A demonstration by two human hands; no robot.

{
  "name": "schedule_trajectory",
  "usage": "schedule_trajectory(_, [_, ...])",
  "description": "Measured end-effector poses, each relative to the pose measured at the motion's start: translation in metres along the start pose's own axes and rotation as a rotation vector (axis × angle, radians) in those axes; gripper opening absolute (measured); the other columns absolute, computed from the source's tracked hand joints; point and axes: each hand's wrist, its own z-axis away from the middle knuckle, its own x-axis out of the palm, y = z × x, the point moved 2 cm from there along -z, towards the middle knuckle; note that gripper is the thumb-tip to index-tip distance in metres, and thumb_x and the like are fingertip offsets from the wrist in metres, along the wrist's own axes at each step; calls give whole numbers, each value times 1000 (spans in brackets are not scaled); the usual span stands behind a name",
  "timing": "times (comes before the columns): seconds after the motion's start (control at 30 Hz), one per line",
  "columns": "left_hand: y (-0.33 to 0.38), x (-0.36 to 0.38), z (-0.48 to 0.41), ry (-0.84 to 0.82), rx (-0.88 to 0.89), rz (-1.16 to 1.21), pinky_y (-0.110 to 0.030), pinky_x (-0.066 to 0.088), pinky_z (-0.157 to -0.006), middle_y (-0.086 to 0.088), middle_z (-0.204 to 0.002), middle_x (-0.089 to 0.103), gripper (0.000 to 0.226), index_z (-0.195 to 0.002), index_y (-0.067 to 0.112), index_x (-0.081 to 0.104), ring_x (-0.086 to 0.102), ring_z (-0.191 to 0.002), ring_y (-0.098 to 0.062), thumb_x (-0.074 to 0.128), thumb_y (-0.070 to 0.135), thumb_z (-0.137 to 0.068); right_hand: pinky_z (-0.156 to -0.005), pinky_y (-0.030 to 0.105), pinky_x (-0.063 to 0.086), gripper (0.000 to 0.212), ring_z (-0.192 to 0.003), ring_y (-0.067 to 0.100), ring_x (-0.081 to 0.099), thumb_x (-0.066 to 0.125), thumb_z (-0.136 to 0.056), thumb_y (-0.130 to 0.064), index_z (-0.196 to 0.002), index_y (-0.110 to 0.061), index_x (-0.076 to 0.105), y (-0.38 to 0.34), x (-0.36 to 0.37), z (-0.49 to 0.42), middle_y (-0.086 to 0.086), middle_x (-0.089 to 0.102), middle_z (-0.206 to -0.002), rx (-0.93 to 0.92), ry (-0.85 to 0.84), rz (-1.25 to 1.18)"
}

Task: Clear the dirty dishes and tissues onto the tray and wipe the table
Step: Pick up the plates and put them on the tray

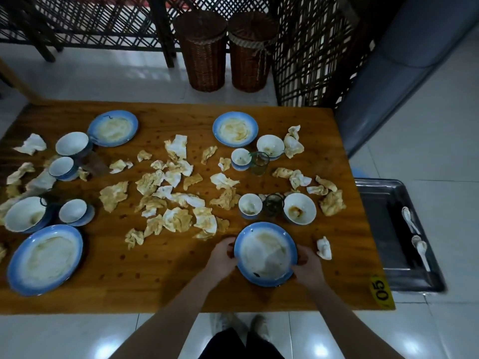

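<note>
- The plate (pixel 265 253) sits near the desk's (pixel 168 281) near edge, at about 5 o'clock from the heap of tissues (pixel 178 218) in the middle.
- The left hand (pixel 223 257) takes its rim at 9 o'clock and the right hand (pixel 305 265) at 4 o'clock. The fingers of both are curled on the rim, holding the plate between them. I cannot tell whether it is off the wood.
- The step in hand, I judge, is carrying this plate to the tray (pixel 388 244), which lies off the desk's end at 3 o'clock, below the top, with spoons (pixel 410 220) in it.
- Lift straight up before swinging right: a bowl (pixel 300 208) and a glass (pixel 272 203) stand near at 12 o'clock, and one loose tissue lies just beside the right hand.
- Keep the plate level — it is smeared with sauce and could drip.
- Set it flat on the bare part of the tray, apart from the spoons, so the other plates can stack on it.
- Nearly all the task looks undone — dishes and tissues cover the desk.
</note>
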Motion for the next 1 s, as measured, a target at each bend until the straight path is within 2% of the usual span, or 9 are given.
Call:
schedule_trajectory(0.13, [-3,1,13,-18,-70,156,-26,57,-66,-4,-114,48,55,-128,15,48,51,-105,-21,72,1,-81,-80,41,55,40,-90,12,56,67,-76,7,-107,-14,52,-4,-3,13,-10,58,-95,16,-8,-72])
schedule_trajectory(0.3, [-16,-8,39,57,-93,306,-24,55,-63,-9,-117,49,58,-130,13,46,51,-107,-22,72,-1,-80,-83,53,54,41,-96,20,53,64,-79,5,-108,-19,49,-12,6,18,-13,54,-96,35,-80,-77])
schedule_trajectory(0.37, [-25,-19,50,96,-89,361,-25,56,-64,-8,-113,51,57,-128,14,48,53,-107,-24,73,-1,-79,-82,50,54,38,-96,20,52,65,-81,3,-107,-19,49,-19,17,22,-11,53,-94,9,-113,-63])
schedule_trajectory(0.47, [-44,-46,71,182,-100,407,-30,57,-65,-7,-104,54,53,-123,15,49,59,-99,-27,72,-4,-80,-74,34,51,37,-96,21,53,67,-80,2,-108,-15,50,-39,44,29,1,55,-101,-94,-190,6])
schedule_trajectory(0.6, [-81,-90,92,286,-110,413,-39,59,-67,-14,-114,62,48,-123,9,56,65,-94,-29,66,-11,-80,-78,42,52,41,-98,20,51,68,-81,0,-116,-11,50,-71,95,42,3,54,-106,-88,-316,9])
schedule_trajectory(0.73, [-111,-141,112,377,-105,380,-25,52,-52,-10,-96,66,43,-114,10,60,61,-63,-16,60,-15,-79,-61,33,52,44,-98,21,51,62,-83,3,-122,-10,49,-102,154,55,2,52,-106,-53,-397,-2])
schedule_trajectory(0.77, [-121,-155,115,396,-99,372,-28,52,-52,-8,-90,66,42,-112,13,61,59,-58,-16,59,-14,-80,-61,31,50,43,-96,20,51,61,-83,5,-122,-10,49,-110,169,58,1,51,-104,-54,-402,-6])
schedule_trajectory(0.9, [-163,-216,125,438,-98,384,-41,53,-61,-11,-84,69,42,-105,19,65,60,-62,-24,56,-12,-79,-55,25,46,43,-93,19,53,61,-84,2,-123,-11,48,-140,235,76,2,52,-106,-70,-430,14])
schedule_trajectory(1.0, [-190,-264,133,445,-90,437,-40,52,-63,3,-73,70,43,-100,17,66,62,-62,-18,50,-17,-79,-56,22,44,44,-94,17,52,63,-84,1,-124,-9,48,-163,288,92,3,52,-108,-90,-447,18])
